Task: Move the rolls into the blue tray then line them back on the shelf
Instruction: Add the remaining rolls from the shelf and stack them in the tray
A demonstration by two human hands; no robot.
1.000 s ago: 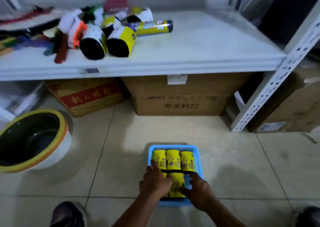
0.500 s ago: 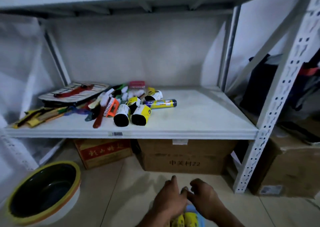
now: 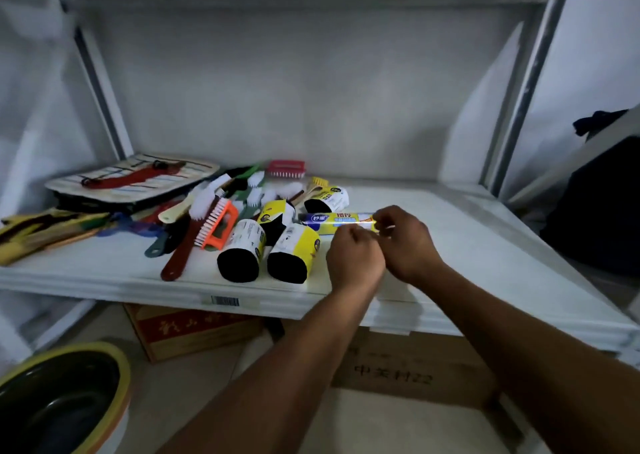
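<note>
1. A white shelf (image 3: 485, 246) fills the middle of the view. Two bare forearms reach up to it from the near edge.
2. The left hand (image 3: 355, 258) hovers over the near middle of the shelf. Its fingers are curled into a fist and the back of the hand faces me. The palm is hidden, so I cannot tell whether it holds anything.
3. The right hand (image 3: 407, 242) is just to the right of it, knuckles close to the left hand.
4. The right hand's fingertips curl at the right end of a long yellow-and-blue roll (image 3: 332, 221), which lies crosswise on the shelf. That spot is blurred, so I cannot tell whether the fingers pinch the roll or only pass in front of it.
5. Left of the hands, two black rolls lie side by side with their dark ends toward the near edge. These are the white-labelled roll (image 3: 239, 254) and the yellow-labelled roll (image 3: 292, 253).
6. Farther back lie a third roll (image 3: 277, 218), partly hidden behind the near pair, and a fourth roll (image 3: 327, 199).
7. A jumble of brushes sits left of the rolls, among them an orange brush (image 3: 218, 227) and a pink brush (image 3: 286, 169). The others overlap too much to tell apart.
8. At the far left of the shelf lies a striped mat (image 3: 131, 180).
9. Under the shelf stand a red-printed box (image 3: 187, 332) and a brown carton (image 3: 408, 367), both partly hidden by the shelf and the arms.
10. A yellow-rimmed basin (image 3: 104, 360) is cut off at the near left corner.
</note>
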